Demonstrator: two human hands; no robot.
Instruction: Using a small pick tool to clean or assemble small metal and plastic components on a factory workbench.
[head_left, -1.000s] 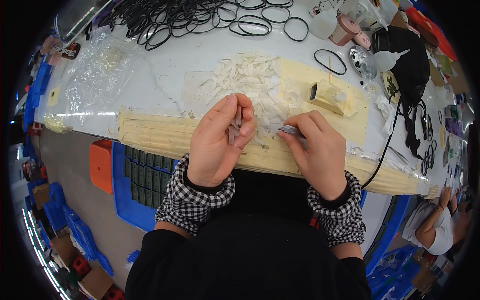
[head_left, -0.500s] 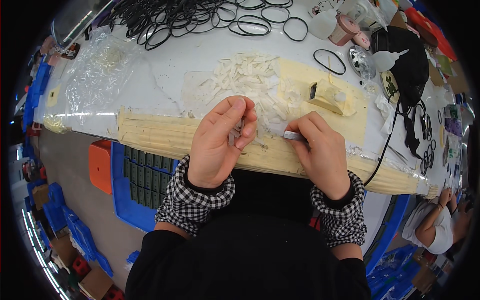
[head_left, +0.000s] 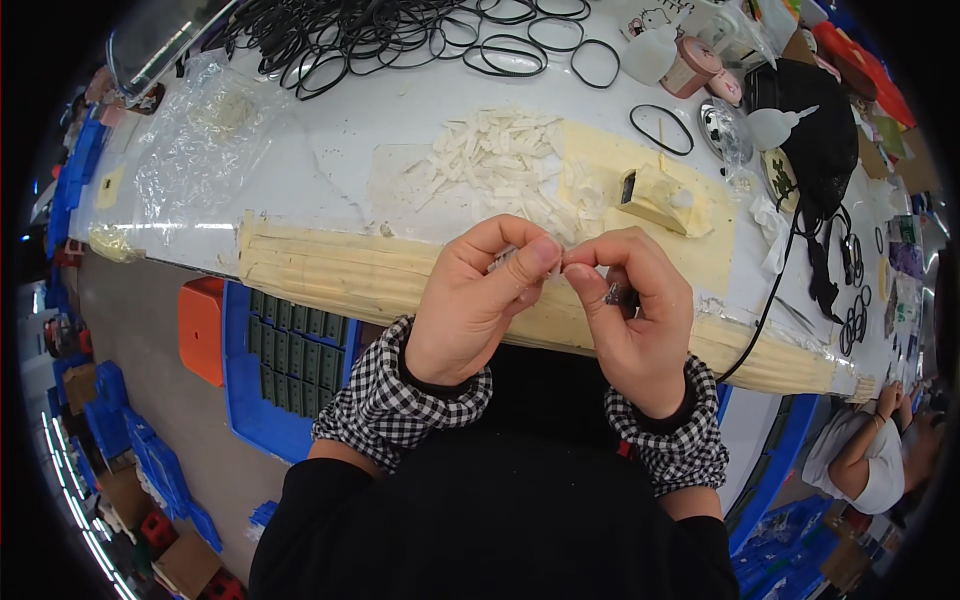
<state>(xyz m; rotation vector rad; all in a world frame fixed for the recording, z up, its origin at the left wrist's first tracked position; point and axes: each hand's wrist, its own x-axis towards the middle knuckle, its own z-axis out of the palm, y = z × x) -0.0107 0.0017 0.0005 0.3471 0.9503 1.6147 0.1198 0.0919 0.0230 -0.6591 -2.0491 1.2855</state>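
Left hand [head_left: 478, 300] and right hand [head_left: 632, 310] meet fingertip to fingertip above the near edge of the table [head_left: 350, 170], pinching a small white piece [head_left: 553, 262] between them. Pile of white pieces [head_left: 500, 165] just beyond the hands. Black rubber rings [head_left: 400, 35] farther off. Blue bin [head_left: 285, 370] below the left hand.

Both hands are bare, with no gloves or rings. The left hand [head_left: 478, 305] and the right hand [head_left: 632, 320] each come out of a black-and-white checked cuff [head_left: 400, 395] with a gathered, elastic look. Above the cuffs the sleeves and the front of the top [head_left: 500, 520] are plain black cloth.
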